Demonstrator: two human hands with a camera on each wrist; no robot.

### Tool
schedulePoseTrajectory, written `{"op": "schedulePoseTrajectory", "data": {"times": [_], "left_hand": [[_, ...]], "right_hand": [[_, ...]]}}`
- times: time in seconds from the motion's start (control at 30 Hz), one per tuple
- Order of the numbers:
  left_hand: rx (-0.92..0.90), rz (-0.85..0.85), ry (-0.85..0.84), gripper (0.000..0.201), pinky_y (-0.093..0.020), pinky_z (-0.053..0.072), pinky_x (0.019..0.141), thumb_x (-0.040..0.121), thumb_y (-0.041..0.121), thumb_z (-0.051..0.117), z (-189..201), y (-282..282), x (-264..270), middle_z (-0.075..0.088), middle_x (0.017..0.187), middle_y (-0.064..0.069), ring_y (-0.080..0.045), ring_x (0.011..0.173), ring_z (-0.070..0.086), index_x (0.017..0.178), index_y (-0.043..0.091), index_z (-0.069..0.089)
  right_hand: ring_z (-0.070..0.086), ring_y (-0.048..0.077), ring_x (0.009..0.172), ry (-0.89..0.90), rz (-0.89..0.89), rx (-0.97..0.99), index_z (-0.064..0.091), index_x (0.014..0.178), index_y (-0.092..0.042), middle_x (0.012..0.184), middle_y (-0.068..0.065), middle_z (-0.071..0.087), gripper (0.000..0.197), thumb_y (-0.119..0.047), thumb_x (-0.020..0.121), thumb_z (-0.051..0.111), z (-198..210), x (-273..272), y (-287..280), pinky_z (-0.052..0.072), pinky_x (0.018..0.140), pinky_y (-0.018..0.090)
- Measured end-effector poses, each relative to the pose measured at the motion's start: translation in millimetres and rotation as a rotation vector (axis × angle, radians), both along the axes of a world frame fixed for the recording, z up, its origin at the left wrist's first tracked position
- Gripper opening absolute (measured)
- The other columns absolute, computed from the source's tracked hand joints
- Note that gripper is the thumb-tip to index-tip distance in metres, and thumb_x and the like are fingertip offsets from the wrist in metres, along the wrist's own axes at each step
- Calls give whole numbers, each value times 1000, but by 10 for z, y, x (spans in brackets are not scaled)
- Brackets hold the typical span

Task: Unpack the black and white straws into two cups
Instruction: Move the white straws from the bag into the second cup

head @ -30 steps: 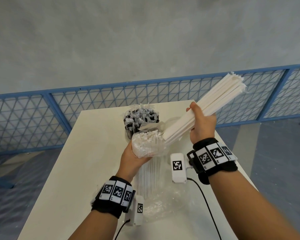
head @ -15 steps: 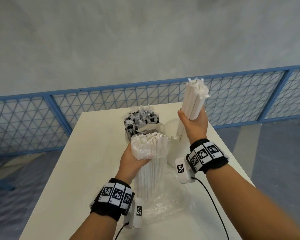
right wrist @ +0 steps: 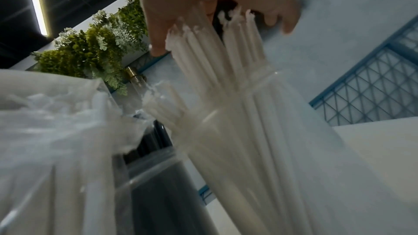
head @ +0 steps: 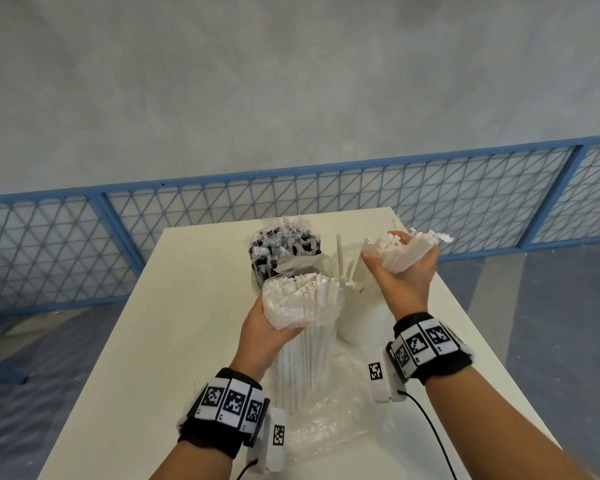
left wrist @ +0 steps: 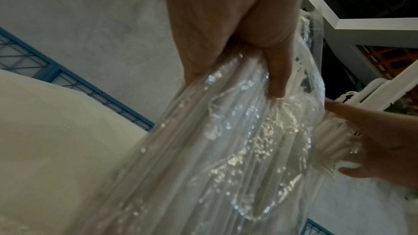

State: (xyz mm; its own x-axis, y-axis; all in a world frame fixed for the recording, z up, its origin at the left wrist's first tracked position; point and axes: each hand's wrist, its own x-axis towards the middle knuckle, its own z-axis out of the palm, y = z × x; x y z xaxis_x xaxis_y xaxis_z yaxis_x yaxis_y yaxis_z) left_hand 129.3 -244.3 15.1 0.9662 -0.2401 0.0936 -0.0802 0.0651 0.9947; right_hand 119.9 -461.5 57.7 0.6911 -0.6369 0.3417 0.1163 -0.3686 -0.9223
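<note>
My left hand [head: 264, 337] grips an upright clear bag of white straws [head: 302, 299] that stands on the table; in the left wrist view its fingers [left wrist: 276, 78] curl round the plastic. My right hand [head: 402, 282] holds the tops of a loose bundle of white straws [head: 402, 251], whose lower ends stand in a clear cup [head: 354, 323] right of the bag. In the right wrist view these straws [right wrist: 226, 78] fan out under the fingers [right wrist: 287, 22]. Behind the bag, black wrapped straws [head: 284, 247] fill a second cup.
A crumpled clear plastic wrapper [head: 336, 420] lies on the white table [head: 187, 341] in front of the bag. A black cable [head: 430, 427] runs from my right wrist. A blue mesh fence [head: 187, 237] stands beyond the table's far edge.
My right hand has swung the white bundle from slanted to upright and lowered it into the clear cup. My left hand has kept its hold on the bag.
</note>
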Motion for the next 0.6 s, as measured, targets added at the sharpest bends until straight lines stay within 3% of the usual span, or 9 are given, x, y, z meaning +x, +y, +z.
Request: {"op": "schedulePoseTrajectory", "data": {"times": [0.03, 0.07, 0.13, 0.27, 0.4, 0.5, 0.53, 0.6], "left_hand": [[-2, -3, -2, 71, -18, 53, 80, 52, 26, 86, 0, 2, -4, 66, 117, 8, -6, 109, 63, 117, 32, 56], [-4, -6, -5, 71, -18, 53, 80, 52, 27, 85, 1, 1, -5, 67, 116, 8, -6, 108, 63, 116, 32, 56], [-7, -6, -12, 65, -16, 53, 79, 56, 20, 84, 14, -6, -10, 68, 112, 11, -4, 106, 64, 114, 32, 57], [-12, -12, -21, 63, -16, 52, 78, 58, 14, 81, 26, -13, -13, 69, 112, 11, -3, 105, 64, 113, 32, 57], [-16, -2, -2, 66, -16, 52, 77, 57, 16, 82, 14, -6, -7, 67, 116, 7, -4, 107, 64, 116, 30, 56], [-5, -7, -5, 67, -16, 52, 78, 58, 16, 82, 13, 0, -8, 66, 117, 6, -5, 107, 63, 118, 28, 55], [-1, -8, -7, 67, -16, 52, 78, 58, 16, 82, 13, 0, -7, 66, 117, 6, -5, 107, 63, 118, 28, 55], [4, -8, -5, 68, -16, 52, 78, 56, 20, 84, 9, 4, -2, 66, 117, 7, -5, 107, 63, 118, 29, 55]], "right_hand": [[34, 24, 132, -5, 51, 34, 45, 113, -52, 141, 5, 26, 66, -37, 61, 84, -54, -2, 12, 29, 112, 39], [36, 22, 131, 11, 87, 37, 41, 125, -43, 143, 6, 21, 78, -37, 60, 84, -110, 0, 25, 30, 111, 33], [35, 18, 132, 38, 97, -26, 34, 136, -22, 145, 7, 16, 92, -35, 60, 85, -206, 31, 49, 28, 109, 25], [26, 26, 137, 48, 43, -240, 34, 137, -15, 144, 14, 18, 103, -38, 52, 88, -240, 122, 59, 26, 113, 35], [38, 35, 128, 83, 137, -194, 34, 124, -28, 140, 19, 30, 81, -14, 61, 84, -157, 223, 70, 33, 111, 42], [53, 26, 105, 123, 142, -77, 51, 112, -12, 120, 12, 47, 44, 0, 74, 70, -40, 247, 46, 40, 94, 23], [53, 22, 98, 128, 154, -19, 55, 102, -13, 114, 11, 51, 31, 3, 77, 66, 5, 255, 36, 41, 87, 21], [53, 22, 95, 147, 165, 14, 55, 89, -16, 114, 15, 54, 24, 5, 79, 62, 65, 301, 6, 37, 76, 15]]}}
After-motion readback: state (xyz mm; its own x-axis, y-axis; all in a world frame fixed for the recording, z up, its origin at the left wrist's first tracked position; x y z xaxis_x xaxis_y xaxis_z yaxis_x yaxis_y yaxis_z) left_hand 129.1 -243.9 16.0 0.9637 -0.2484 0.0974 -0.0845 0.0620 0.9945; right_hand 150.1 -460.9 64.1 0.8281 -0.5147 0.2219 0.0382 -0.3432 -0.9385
